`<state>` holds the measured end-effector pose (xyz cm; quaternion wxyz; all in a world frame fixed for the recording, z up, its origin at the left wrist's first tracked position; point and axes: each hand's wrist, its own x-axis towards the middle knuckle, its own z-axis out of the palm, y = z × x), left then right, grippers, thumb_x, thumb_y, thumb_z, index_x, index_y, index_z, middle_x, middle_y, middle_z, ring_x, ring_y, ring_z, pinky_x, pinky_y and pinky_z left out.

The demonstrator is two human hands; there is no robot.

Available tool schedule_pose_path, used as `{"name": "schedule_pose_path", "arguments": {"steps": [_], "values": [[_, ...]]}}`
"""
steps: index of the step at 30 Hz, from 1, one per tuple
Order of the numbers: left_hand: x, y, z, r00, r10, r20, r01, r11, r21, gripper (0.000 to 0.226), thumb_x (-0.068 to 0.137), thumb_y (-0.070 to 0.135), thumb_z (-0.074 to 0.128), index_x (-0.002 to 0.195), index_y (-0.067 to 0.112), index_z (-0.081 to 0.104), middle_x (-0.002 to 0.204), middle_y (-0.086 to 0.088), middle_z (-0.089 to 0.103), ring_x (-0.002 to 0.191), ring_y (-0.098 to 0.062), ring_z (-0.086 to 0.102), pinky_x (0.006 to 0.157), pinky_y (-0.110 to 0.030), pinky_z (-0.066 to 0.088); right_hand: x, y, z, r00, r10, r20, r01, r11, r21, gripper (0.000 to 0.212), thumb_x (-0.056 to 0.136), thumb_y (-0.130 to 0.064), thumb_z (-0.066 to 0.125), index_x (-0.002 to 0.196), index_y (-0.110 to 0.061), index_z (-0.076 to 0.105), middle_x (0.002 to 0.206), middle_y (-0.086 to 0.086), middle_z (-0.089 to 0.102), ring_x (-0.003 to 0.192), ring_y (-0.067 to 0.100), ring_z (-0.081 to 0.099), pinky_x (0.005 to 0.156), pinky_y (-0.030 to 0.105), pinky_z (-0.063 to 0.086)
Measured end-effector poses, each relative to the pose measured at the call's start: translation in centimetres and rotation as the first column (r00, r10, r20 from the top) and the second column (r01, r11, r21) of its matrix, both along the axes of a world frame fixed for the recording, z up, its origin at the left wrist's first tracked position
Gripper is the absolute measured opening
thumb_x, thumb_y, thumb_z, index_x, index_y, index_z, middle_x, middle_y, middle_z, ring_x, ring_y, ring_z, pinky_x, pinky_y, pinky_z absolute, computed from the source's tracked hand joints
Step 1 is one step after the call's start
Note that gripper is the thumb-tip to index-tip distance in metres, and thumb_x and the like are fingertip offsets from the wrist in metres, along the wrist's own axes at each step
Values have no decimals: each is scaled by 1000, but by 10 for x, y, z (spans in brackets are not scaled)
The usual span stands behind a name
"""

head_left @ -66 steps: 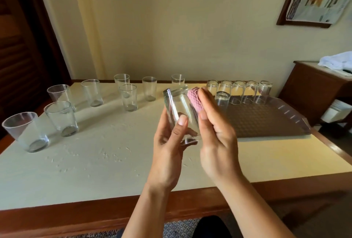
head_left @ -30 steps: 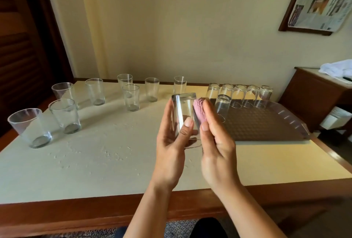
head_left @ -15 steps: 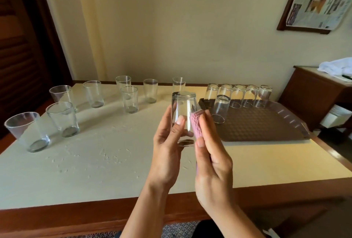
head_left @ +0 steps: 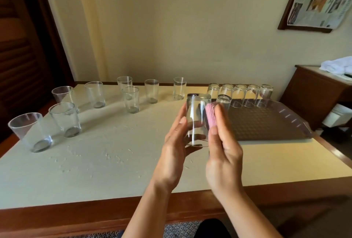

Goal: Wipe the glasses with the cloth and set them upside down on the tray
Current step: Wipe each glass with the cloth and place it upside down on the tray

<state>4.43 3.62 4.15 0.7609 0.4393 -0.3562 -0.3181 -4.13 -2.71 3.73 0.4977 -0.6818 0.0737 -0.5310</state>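
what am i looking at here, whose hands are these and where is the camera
There is no machine here: a person wears a wide camera on the head, so you look forward and down at their own two bare hands. The left hand grips a clear glass, held above the table with its thick base up. The right hand presses a pink cloth against the glass's side, wiping it. On the table's left stand eight upright glasses, seemingly waiting their turn. On the right lies a dark tray with six glasses set upside down: five along its far edge, one in front.
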Motion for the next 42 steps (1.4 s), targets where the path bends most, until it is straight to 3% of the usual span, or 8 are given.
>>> {"name": "schedule_pose_path", "arguments": {"steps": [6, 8, 18, 23, 30, 34, 38, 42], "values": [[-6, -5, 6, 993, 112, -39, -115, 989, -89, 67, 93, 35, 64, 155, 42, 41, 127, -3, 72, 87, -20, 63, 83, -33, 57, 1, 3, 9, 997, 81, -9, -81, 997, 9, 44, 106, -12, 43, 151, -16, 43, 162, 7, 38, 150, 18, 38, 123, 43, 32], [0, -4, 6, 992, 112, -59, -117, 990, -74, 67, 93, 42, 60, 156, 41, 39, 124, -5, 72, 88, -21, 66, 84, -35, 57, -2, 14, -3, 999, 31, -34, -33, 998, -55, 45, 104, 0, 43, 149, -5, 42, 160, 12, 39, 145, 9, 43, 119, 29, 36], [-1, -5, 2, 990, 121, -70, -126, 989, -73, 67, 88, 44, 74, 149, 52, 48, 115, -7, 60, 90, -30, 47, 84, -46, 40, -3, 7, 3, 1000, 0, -10, -1, 997, -78, 46, 105, -3, 41, 150, -9, 41, 161, 12, 39, 149, 16, 39, 122, 37, 34], [2, -2, -1, 998, -15, -62, 12, 999, -50, 52, 98, 50, 47, 150, 53, 44, 130, -4, 70, 91, -23, 62, 87, -41, 49, -4, 4, 0, 1000, 0, 19, 1, 999, -54, 44, 104, 0, 42, 147, -7, 42, 160, 13, 38, 144, 9, 44, 117, 24, 37], [-4, -4, 1, 991, 117, -66, -121, 991, -59, 78, 87, 42, 75, 156, 44, 40, 133, -2, 69, 100, -24, 61, 89, -44, 46, -6, 7, 4, 1000, 18, 4, -18, 997, -69, 45, 103, 1, 42, 148, -3, 42, 160, 16, 38, 146, 13, 43, 119, 30, 36], [3, -1, -1, 996, -29, -82, 24, 998, -58, 50, 105, 49, 40, 154, 43, 47, 141, -1, 67, 118, -27, 63, 103, -50, 46, -7, 11, -1, 999, 39, 16, -37, 996, -78, 46, 102, 9, 40, 147, 2, 38, 160, 22, 34, 142, 6, 46, 114, 20, 38], [-4, -2, -3, 1000, -24, 14, 24, 999, -35, 61, 97, 41, 60, 155, 45, 41, 128, -10, 71, 86, -22, 68, 90, -46, 49, -3, -12, 15, 999, -19, 37, 18, 1000, 22, 44, 105, -4, 43, 148, -15, 42, 157, -3, 43, 143, 2, 43, 117, 21, 36], [-2, -7, -1, 994, 93, -64, -98, 991, -91, 68, 94, 45, 64, 157, 42, 40, 132, -11, 69, 90, -15, 67, 81, -32, 56, -6, 10, 1, 998, 57, 21, -57, 998, 5, 46, 103, 2, 41, 148, -3, 42, 158, 14, 42, 144, 12, 45, 116, 24, 38]]}}
